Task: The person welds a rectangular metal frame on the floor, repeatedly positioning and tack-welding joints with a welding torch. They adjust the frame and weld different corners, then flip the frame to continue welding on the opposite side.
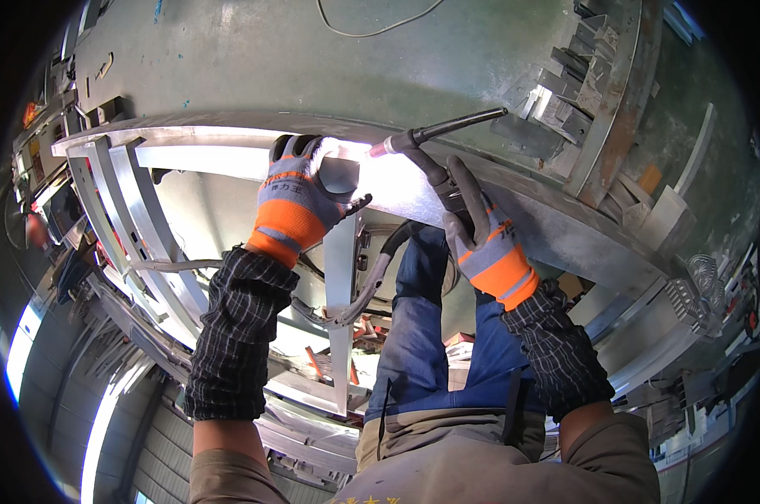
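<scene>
My left hand (298, 198), in a grey and orange work glove, grips the long rail of a silvery metal frame (210, 160). Its fingertips lie over the far edge and its thumb points right along the near side. A dark patch shows between thumb and forefinger; I cannot tell what it is. My right hand (487, 239), gloved alike, holds a TIG welding torch (440, 170) with a pinkish nozzle and a long black back cap. The nozzle points left at a glaring white spot on the rail, just right of my left hand. A torch cable (370, 290) loops below the rail.
Upright metal bars (125, 195) of the frame stand at left, and a crossbar (339, 302) runs between my arms. Metal offcuts (562, 107) and a rusty-edged beam (619, 107) lie at upper right. A thin cable (380, 30) crosses the floor. An ornate metal piece (695, 293) is at right.
</scene>
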`<state>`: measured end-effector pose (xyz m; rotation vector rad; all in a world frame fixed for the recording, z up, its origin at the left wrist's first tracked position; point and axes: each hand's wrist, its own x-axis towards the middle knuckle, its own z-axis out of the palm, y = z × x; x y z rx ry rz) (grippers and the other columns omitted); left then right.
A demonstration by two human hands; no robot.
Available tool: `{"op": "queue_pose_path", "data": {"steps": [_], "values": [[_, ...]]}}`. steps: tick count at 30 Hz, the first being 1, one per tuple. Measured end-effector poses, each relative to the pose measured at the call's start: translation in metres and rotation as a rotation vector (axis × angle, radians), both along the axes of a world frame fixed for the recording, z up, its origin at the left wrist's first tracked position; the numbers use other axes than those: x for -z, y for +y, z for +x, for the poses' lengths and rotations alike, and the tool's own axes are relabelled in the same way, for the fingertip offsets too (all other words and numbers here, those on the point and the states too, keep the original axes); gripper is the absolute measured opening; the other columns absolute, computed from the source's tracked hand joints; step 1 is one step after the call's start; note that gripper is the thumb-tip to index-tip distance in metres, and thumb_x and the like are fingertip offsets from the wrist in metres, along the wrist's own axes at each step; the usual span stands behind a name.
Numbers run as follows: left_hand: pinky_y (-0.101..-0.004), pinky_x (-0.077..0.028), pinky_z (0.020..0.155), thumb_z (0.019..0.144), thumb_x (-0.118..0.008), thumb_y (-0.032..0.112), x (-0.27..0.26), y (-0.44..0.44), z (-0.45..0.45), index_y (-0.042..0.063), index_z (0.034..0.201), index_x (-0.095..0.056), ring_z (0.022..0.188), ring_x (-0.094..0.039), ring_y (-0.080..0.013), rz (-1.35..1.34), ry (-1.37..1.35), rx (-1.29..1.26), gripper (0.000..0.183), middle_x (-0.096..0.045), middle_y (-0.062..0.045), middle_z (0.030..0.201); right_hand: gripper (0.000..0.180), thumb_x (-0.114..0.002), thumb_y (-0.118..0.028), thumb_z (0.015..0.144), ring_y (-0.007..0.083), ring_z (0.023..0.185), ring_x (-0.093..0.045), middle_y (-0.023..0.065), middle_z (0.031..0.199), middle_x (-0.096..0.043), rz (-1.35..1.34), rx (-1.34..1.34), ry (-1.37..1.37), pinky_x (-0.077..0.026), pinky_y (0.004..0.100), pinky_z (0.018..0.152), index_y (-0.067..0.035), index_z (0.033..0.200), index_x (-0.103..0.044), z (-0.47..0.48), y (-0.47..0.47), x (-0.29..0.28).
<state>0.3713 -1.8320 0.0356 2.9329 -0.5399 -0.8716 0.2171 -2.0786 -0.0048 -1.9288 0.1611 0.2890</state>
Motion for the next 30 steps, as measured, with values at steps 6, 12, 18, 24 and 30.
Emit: {"op": "queue_pose_path", "data": {"steps": [6,12,18,24,30], "values": [[-0.0439,-0.053,0.088,0.066,-0.094,0.055,-0.004,-0.008,0.005,0.006,0.119,-0.069,0.103,-0.061,-0.0350,-0.189,-0.099,0.152,0.076,-0.066,-0.015,0.108,0.078,-0.060,-0.004,0.095,0.0468,0.139,-0.049,0.0300,0.155,-0.044,0.052,0.085,0.048,-0.044,0.0454,0.112,-0.003,0.164,-0.024,0.005,-0.005,-0.009],[-0.0453,-0.052,0.094,0.065,-0.095,0.051,-0.005,-0.007,0.004,0.007,0.121,-0.068,0.109,-0.060,-0.0341,-0.161,-0.066,0.124,0.077,-0.067,-0.014,0.112,0.076,-0.060,-0.012,0.098,0.0520,0.129,-0.053,0.0280,0.148,-0.052,0.036,0.027,0.043,-0.050,0.0521,0.102,-0.011,0.165,-0.024,0.002,-0.007,-0.004],[-0.0437,-0.054,0.090,0.064,-0.095,0.051,-0.002,-0.003,0.003,0.004,0.118,-0.067,0.108,-0.061,-0.0334,-0.217,-0.054,0.079,0.077,-0.066,-0.015,0.110,0.076,-0.061,-0.014,0.098,0.0515,0.130,-0.053,0.0277,0.148,-0.052,-0.085,-0.014,0.001,-0.050,0.0528,0.103,-0.013,0.165,-0.025,0.003,-0.004,-0.003],[-0.0420,-0.055,0.083,0.065,-0.097,0.043,-0.003,-0.003,-0.001,0.000,0.115,-0.066,0.096,-0.064,-0.0324,-0.059,-0.040,0.061,0.072,-0.065,-0.017,0.104,0.077,-0.062,-0.009,0.095,0.0501,0.121,-0.059,0.0273,0.143,-0.056,0.001,-0.019,0.015,-0.053,0.0531,0.098,-0.015,0.164,-0.028,0.001,-0.003,0.005],[-0.0472,-0.056,0.090,0.068,-0.091,0.027,0.002,0.002,-0.001,0.006,0.120,-0.064,0.105,-0.064,-0.0400,-0.133,0.092,-0.134,0.062,-0.066,-0.019,0.113,0.075,-0.062,-0.006,0.093,0.0484,0.112,-0.063,0.0269,0.132,-0.062,0.063,0.007,0.030,-0.054,0.0511,0.093,-0.011,0.162,-0.032,-0.003,-0.005,0.016]]}}
